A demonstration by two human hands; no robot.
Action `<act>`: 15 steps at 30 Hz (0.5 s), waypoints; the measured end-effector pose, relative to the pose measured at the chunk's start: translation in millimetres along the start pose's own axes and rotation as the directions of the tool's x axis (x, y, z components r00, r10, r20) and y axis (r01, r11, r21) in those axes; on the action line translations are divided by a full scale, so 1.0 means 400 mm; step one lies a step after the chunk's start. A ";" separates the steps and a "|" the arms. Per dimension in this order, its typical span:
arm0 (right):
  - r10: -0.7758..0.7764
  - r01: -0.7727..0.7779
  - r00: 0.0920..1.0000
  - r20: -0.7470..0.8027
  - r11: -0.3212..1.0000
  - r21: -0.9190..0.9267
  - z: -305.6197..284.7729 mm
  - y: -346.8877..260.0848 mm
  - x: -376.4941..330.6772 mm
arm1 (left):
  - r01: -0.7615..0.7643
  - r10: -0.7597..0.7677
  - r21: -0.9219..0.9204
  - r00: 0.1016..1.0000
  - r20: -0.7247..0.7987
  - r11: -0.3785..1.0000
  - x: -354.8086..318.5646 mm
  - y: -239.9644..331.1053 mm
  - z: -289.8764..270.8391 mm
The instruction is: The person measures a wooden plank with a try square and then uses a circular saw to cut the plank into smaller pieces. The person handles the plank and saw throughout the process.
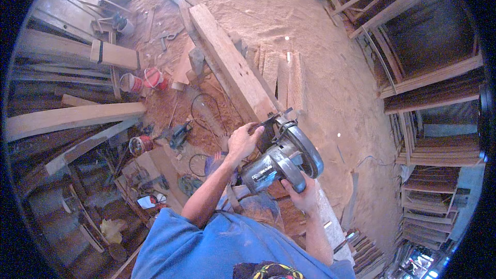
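Note:
A dark grey circular saw (266, 170) rests at the near end of a long, thick wooden beam (227, 54), which runs away from me toward the upper left. My right hand (302, 194) is wrapped round the saw's rear handle; part of its fingers is hidden behind the handle. At the front left of the saw, my left hand (243, 142) grips the edge of its base plate, close to the beam's end. The rounded blade guard (307, 152) sits on the saw's right side. The blade itself is hidden.
Sawdust covers the floor (330, 72). Boards (281, 75) lie right of the beam. Left of it are red buckets (154, 78), a power tool (180, 134) and a looping cord (194, 106). A curved timber (77, 119) juts in from the left; stacked planks (439, 150) line the right.

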State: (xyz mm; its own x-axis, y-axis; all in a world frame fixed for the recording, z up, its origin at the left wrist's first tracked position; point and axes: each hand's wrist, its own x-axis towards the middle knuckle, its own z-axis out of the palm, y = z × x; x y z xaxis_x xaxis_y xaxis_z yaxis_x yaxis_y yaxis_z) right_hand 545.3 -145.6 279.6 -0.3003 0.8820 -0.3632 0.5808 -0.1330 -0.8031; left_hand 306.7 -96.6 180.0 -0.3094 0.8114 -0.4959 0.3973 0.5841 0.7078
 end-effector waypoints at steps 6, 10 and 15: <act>0.033 -0.024 0.999 -0.029 0.966 0.257 0.027 -0.013 0.005 | 0.010 -0.009 -0.022 0.999 0.036 1.000 0.004 0.016 -0.026; -0.043 0.046 0.999 -0.025 0.992 0.118 0.031 0.022 0.019 | -0.037 0.039 -0.048 0.999 0.035 0.998 0.024 -0.006 -0.028; -0.060 0.069 0.996 -0.061 0.986 0.154 0.043 0.004 0.026 | -0.032 0.034 -0.048 0.998 0.048 0.998 0.034 -0.005 -0.042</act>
State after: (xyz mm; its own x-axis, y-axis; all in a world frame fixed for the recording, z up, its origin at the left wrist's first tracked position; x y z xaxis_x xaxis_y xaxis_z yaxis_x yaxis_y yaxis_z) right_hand 530.1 -144.4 266.5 -0.2878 0.9143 -0.2848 0.4351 -0.1401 -0.8894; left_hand 287.3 -87.3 180.3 -0.2534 0.8310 -0.4952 0.3653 0.5562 0.7465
